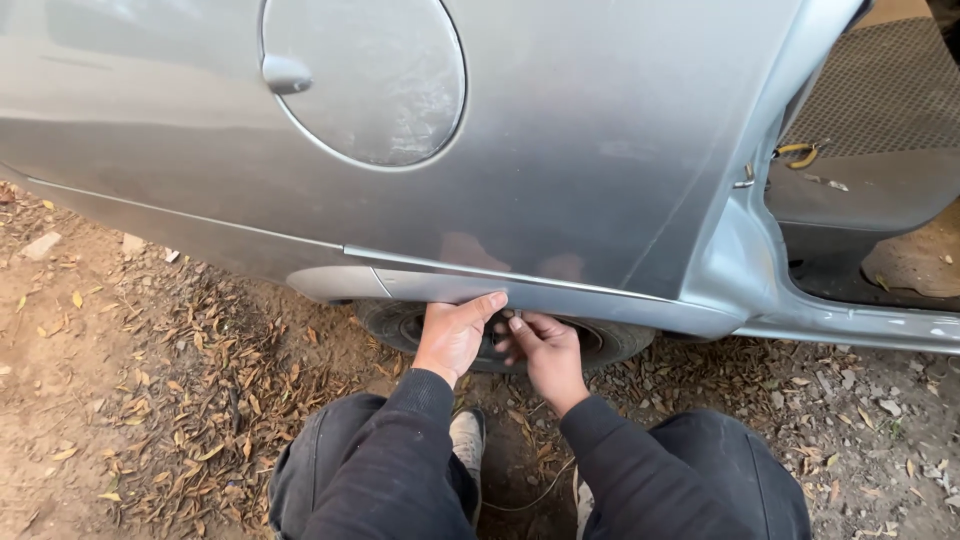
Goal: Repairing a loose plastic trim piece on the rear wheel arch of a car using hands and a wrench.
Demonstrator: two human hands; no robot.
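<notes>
I crouch beside a silver car's rear quarter panel [560,130]. My left hand [455,335] reaches under the wheel arch trim [520,290], thumb against its lower edge, fingers curled behind it. Just to its right, my right hand [545,350] is also tucked under the arch, fingers bent near a small pale object that I cannot make out. Both hands are in front of the black tyre [400,320], mostly hidden by the arch. What each hand grips is hidden.
A round fuel filler flap [365,80] sits high on the panel. The rear door is open at right, showing the sill [860,325] and floor mat [880,90]. Bare dirt with dry leaves [190,400] and small stones surrounds my knees and shoe [467,435].
</notes>
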